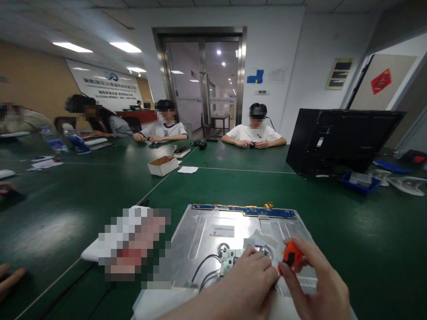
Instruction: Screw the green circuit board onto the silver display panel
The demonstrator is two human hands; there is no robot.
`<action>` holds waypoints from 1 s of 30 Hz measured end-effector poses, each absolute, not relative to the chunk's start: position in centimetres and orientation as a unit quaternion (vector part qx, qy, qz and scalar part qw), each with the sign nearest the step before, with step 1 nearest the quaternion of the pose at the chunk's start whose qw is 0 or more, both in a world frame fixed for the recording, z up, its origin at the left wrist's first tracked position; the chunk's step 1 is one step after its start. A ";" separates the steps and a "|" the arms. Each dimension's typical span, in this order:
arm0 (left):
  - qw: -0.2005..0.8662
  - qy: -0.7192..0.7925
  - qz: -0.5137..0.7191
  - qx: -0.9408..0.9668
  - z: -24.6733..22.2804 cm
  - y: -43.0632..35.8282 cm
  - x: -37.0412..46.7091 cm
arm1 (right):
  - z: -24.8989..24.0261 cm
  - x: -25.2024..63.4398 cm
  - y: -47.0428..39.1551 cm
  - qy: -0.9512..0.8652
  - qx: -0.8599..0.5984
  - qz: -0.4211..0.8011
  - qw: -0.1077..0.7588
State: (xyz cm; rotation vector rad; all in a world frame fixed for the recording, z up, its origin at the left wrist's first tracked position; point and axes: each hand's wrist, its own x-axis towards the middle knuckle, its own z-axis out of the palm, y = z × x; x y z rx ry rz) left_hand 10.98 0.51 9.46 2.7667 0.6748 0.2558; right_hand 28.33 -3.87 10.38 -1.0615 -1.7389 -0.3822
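Note:
A flat silver metal display panel (200, 240) lies before me, with a blue circuit strip (267, 212) along its far edge. My left hand (255, 275) is closed over a small green circuit board (228, 260) on the panel. Its fingertips are hidden, so what they pinch cannot be made out. Just right of it, my right hand (320, 280) grips a small orange-and-black object (292, 255), shaped like a pocket tape measure, between thumb and fingers. Black cables (203, 269) run from the board toward me. A white paper label (222, 231) is on the metal.
A white power-bank-like slab (90, 249), partly blurred out, lies left of the panel. Farther off stand a small open box (163, 165), a black monitor (343, 142) and a blue tray (362, 183). Another person's hand (10, 280) rests at the left edge. Several people sit around the green table (253, 184).

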 end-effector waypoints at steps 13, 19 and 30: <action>0.131 0.235 0.094 0.959 9.4 0.5 11.1 | 10.6 28.3 -4.2 -0.723 -0.459 -0.145 0.495; 0.074 0.237 0.079 0.965 8.1 0.8 11.4 | 10.6 28.4 -4.2 -0.722 -0.466 -0.150 0.489; 0.080 0.224 0.063 0.969 7.5 1.1 11.1 | 10.1 28.6 -3.7 -0.722 -0.423 -0.152 0.527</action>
